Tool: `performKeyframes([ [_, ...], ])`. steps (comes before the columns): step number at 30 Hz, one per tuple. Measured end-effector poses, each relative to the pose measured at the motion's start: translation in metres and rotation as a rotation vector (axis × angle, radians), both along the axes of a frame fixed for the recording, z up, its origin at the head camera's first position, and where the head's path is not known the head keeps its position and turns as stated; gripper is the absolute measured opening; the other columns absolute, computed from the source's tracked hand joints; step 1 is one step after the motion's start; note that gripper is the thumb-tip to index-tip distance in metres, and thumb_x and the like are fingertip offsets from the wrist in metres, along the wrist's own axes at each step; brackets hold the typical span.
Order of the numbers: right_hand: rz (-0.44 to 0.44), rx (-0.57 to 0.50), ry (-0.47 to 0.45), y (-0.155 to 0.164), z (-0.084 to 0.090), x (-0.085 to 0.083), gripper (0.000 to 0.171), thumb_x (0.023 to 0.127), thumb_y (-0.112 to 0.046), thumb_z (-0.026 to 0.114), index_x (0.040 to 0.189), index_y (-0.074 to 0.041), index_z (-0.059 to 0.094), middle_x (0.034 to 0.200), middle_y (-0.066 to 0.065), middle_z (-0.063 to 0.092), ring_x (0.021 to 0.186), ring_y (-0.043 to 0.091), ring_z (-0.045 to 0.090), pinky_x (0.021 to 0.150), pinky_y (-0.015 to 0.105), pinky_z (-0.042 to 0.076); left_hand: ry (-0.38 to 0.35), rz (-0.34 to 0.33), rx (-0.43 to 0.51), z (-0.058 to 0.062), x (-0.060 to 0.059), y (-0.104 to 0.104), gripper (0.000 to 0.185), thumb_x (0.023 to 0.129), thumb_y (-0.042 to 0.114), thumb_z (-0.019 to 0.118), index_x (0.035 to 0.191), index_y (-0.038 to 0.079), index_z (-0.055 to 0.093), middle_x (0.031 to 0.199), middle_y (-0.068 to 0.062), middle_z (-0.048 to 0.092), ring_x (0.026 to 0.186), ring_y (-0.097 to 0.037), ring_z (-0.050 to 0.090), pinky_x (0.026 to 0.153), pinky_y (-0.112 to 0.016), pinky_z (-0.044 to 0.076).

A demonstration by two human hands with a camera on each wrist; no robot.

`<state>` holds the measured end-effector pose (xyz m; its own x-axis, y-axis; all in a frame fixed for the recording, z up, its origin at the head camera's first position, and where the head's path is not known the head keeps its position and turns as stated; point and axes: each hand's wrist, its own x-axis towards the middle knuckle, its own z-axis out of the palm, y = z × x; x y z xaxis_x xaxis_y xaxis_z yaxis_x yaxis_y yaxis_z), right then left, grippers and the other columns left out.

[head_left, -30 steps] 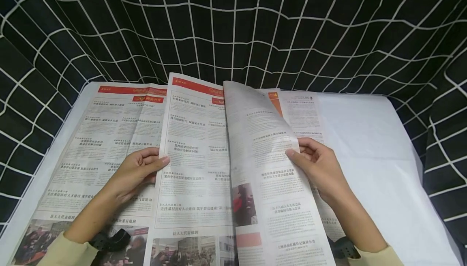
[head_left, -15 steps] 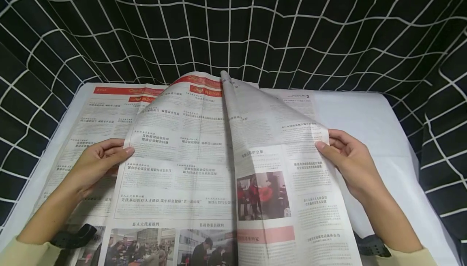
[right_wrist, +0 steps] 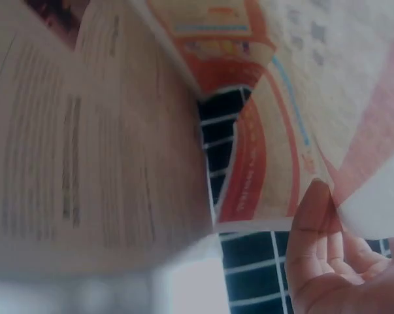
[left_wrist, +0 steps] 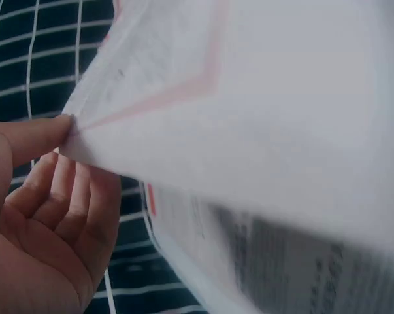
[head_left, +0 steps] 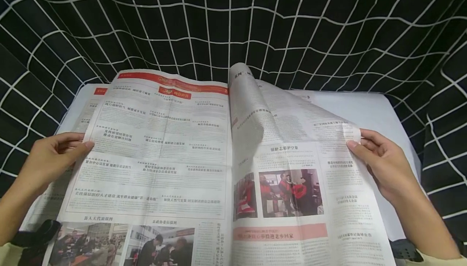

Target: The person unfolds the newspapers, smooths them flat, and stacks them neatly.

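A newspaper point(head_left: 204, 156) with red headers and photos is spread wide and lifted above the white table point(head_left: 368, 112). My left hand point(head_left: 54, 158) pinches its left edge, thumb on top and fingers underneath. At the right edge my right hand point(head_left: 379, 160) pinches the page the same way. The centre fold stands up at the back. In the left wrist view the left hand point(left_wrist: 46, 196) grips the paper's edge point(left_wrist: 76, 131). The right wrist view shows the right hand point(right_wrist: 327, 255) under a red-printed page point(right_wrist: 249, 144).
More newspaper sheets point(head_left: 84, 112) lie flat on the table beneath the left side. A black cloth with a white grid point(head_left: 233, 18) hangs behind and around the table. Bare white table surface shows at the right.
Both hands have moved apart, left going left and right going right. The sheet has opened from a half-turned page into a wide spread and risen off the table.
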<state>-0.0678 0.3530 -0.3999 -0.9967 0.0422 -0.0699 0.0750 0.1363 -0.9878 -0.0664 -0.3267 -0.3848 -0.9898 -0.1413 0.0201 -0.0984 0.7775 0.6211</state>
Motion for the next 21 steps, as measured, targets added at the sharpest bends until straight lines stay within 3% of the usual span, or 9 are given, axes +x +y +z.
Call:
performKeyframes([
  [2, -0.013, 0.023, -0.01, 0.008, -0.002, 0.002, 0.034, 0.102, -0.014, 0.071, 0.132, -0.024, 0.058, 0.103, -0.012, 0.073, 0.079, 0.004, 0.074, 0.065, 0.019, 0.061, 0.016, 0.018, -0.03, 0.001, 0.002, -0.005, 0.053, 0.105, 0.025, 0.068, 0.135, -0.017, 0.06, 0.112, -0.038, 0.07, 0.068, 0.008, 0.058, 0.056, -0.015, 0.049],
  [9, -0.077, 0.17, -0.102, 0.023, -0.014, 0.011, 0.03, 0.102, -0.02, 0.073, 0.126, -0.03, 0.059, 0.094, -0.014, 0.069, 0.074, 0.005, 0.072, 0.06, 0.023, 0.061, 0.044, 0.074, -0.149, -0.002, 0.007, -0.023, 0.047, 0.103, 0.019, 0.071, 0.13, -0.019, 0.062, 0.113, -0.04, 0.068, 0.072, -0.001, 0.055, 0.055, -0.013, 0.041],
  [12, -0.077, 0.248, -0.112, 0.025, -0.02, 0.013, 0.028, 0.102, -0.021, 0.072, 0.124, -0.032, 0.059, 0.091, -0.017, 0.068, 0.073, 0.004, 0.071, 0.059, 0.023, 0.06, 0.06, 0.091, -0.168, -0.007, 0.007, -0.031, 0.044, 0.101, 0.014, 0.072, 0.127, -0.02, 0.063, 0.112, -0.041, 0.068, 0.076, -0.02, 0.065, 0.056, -0.01, 0.038],
  [15, -0.081, 0.372, -0.126, 0.024, -0.028, 0.014, 0.034, 0.103, -0.026, 0.07, 0.134, -0.02, 0.059, 0.089, -0.022, 0.066, 0.073, 0.003, 0.07, 0.059, 0.024, 0.059, 0.057, 0.119, -0.186, -0.013, 0.007, -0.037, 0.043, 0.1, 0.013, 0.072, 0.128, -0.018, 0.063, 0.111, -0.039, 0.068, 0.079, -0.026, 0.067, 0.055, -0.012, 0.038],
  [19, -0.1, 0.504, -0.161, 0.023, -0.04, 0.016, 0.061, 0.105, -0.032, 0.067, 0.152, 0.001, 0.048, 0.085, -0.026, 0.062, 0.07, 0.002, 0.068, 0.058, 0.026, 0.059, 0.027, 0.137, -0.181, -0.021, 0.007, -0.04, 0.046, 0.102, 0.016, 0.069, 0.131, -0.018, 0.061, 0.116, -0.04, 0.067, 0.086, -0.034, 0.067, 0.055, -0.015, 0.039],
  [21, -0.101, 0.549, -0.171, 0.022, -0.046, 0.017, 0.067, 0.105, -0.032, 0.066, 0.155, 0.005, 0.043, 0.084, -0.025, 0.062, 0.069, 0.003, 0.068, 0.057, 0.027, 0.058, 0.014, 0.127, -0.158, -0.023, 0.006, -0.041, 0.048, 0.103, 0.017, 0.069, 0.131, -0.021, 0.06, 0.118, -0.042, 0.065, 0.091, -0.044, 0.066, 0.055, -0.015, 0.039],
])
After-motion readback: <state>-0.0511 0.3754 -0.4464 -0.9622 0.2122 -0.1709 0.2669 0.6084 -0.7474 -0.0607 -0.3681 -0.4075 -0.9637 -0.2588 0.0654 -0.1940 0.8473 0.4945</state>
